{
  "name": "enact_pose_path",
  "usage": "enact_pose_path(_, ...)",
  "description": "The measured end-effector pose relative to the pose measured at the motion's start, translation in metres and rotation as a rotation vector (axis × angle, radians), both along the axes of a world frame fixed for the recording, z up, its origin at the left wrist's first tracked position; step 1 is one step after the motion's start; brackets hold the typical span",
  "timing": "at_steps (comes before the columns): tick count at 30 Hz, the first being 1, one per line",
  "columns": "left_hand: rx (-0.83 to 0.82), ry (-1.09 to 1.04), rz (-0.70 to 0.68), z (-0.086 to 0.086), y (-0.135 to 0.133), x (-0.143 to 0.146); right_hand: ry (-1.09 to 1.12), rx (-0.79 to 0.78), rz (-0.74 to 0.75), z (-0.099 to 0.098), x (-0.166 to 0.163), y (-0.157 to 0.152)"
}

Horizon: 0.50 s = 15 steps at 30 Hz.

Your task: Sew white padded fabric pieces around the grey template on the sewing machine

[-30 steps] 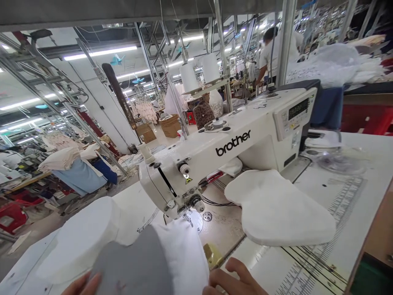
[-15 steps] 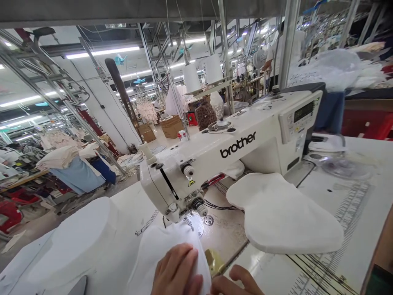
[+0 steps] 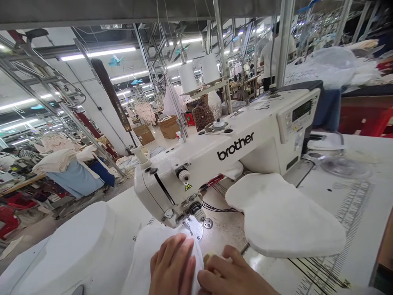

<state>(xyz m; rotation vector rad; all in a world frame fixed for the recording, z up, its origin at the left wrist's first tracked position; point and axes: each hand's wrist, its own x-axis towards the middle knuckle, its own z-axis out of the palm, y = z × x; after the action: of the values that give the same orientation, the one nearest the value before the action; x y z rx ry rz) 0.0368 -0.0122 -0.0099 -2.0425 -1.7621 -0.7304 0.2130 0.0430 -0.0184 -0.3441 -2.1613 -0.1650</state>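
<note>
The white, soft cloth piece (image 3: 147,252) lies at the bottom centre of the frame, its upper end at the metal presser foot (image 3: 188,228) of the white, glossy sewing machine (image 3: 199,157). The left hand (image 3: 173,262) rests over it, fingers close together; the right hand (image 3: 230,270), fingers curled, is at its right edge. Whether either pinches the cloth I cannot tell. Most of the piece lies below the foot, so the seam looks barely begun, with most of that edge seemingly left to sew (no stitches can be made out). A thick, rounded white pile (image 3: 70,241) stands at lower left, and a white, lobed, padded-looking shape (image 3: 282,213) lies right of centre; which is finished, if either, is unclear.
</note>
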Motion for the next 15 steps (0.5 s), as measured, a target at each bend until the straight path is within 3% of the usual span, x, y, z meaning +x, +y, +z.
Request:
enact_pose_path(4,-0.009,0.061,0.003,0.004,0.008,-0.010,-0.033,0.040,0.032,0.010,-0.001,0.013)
enact_pose_path(9,0.039,0.211,-0.096,0.014,0.016,-0.025,-0.095,0.029,0.022,0.012,-0.004,0.020)
enact_pose_path(15,-0.069,0.174,-0.428,0.045,0.018,-0.018,-0.064,0.049,0.008,0.007,-0.007,0.022)
